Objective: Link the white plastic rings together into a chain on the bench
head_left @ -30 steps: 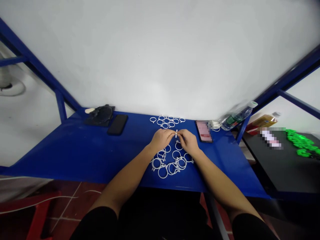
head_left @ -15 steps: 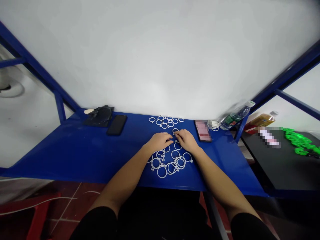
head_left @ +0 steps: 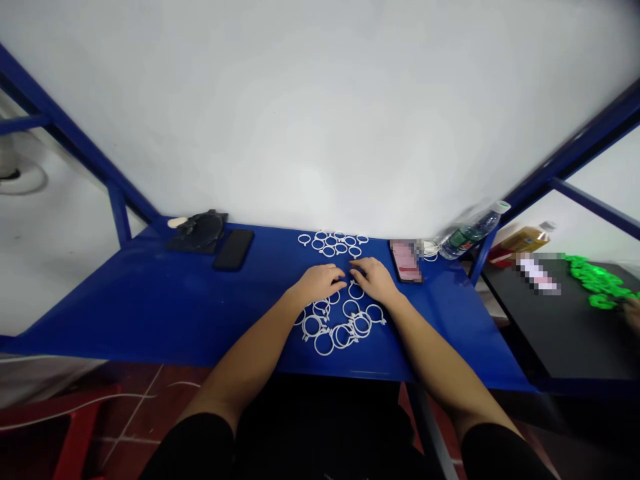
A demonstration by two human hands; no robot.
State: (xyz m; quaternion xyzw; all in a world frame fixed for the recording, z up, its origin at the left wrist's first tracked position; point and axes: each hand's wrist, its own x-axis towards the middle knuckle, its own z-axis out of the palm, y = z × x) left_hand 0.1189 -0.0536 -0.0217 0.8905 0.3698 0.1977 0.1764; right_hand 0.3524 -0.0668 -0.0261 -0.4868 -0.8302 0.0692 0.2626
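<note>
Both my hands rest palm down on the blue table (head_left: 150,300), fingertips nearly meeting. My left hand (head_left: 319,281) and my right hand (head_left: 375,280) have loosely bent fingers, and I see nothing in either. Just beyond the fingertips lies a far cluster of white plastic rings (head_left: 333,243); its nearest ring (head_left: 355,251) sits close to my right fingers. A second, looser heap of white rings (head_left: 340,327) lies under and between my wrists, toward the table's near edge.
A black phone (head_left: 234,249) and a dark pouch (head_left: 200,231) lie at the back left. A phone with a lit screen (head_left: 406,261) and a water bottle (head_left: 470,235) sit right of my hand. On the black table (head_left: 550,333), green rings (head_left: 595,283) and another person's hand (head_left: 633,313).
A second ago both hands held one white ring pinched between their fingertips. That ring now lies with the far cluster, and both hands have lowered to the table.
</note>
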